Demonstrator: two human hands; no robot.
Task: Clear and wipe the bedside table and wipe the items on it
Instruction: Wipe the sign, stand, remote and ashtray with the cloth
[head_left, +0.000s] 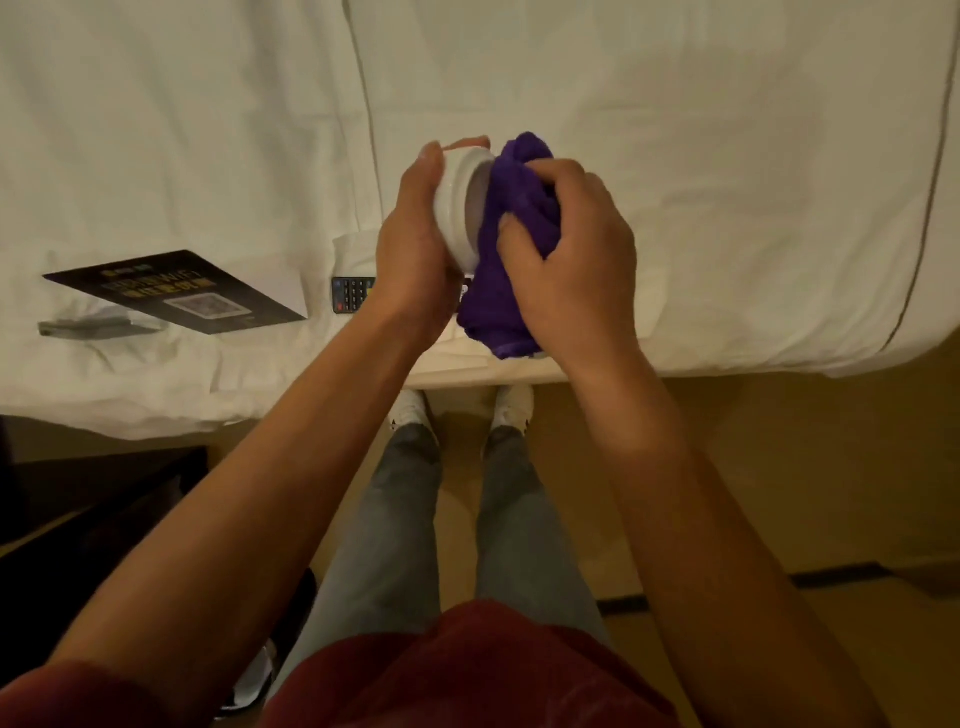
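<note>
My left hand (415, 234) grips a round white dish (460, 208), tilted on its side above the bed, its hollow facing right. My right hand (571, 260) clutches a bunched purple cloth (514, 249) and presses it against the dish's hollow. A black remote control (350, 295) lies on the white bed (727, 182) just below my left wrist, partly hidden by it. Further left on the bed a black Wi-Fi card (176, 291) with a QR code lies beside a clear acrylic stand (93, 327).
The dark bedside table (78, 509) shows at the lower left, mostly in shadow. My legs and white shoes (462, 410) stand on the tan floor at the bed's edge. A dark strip (841, 574) crosses the floor on the right.
</note>
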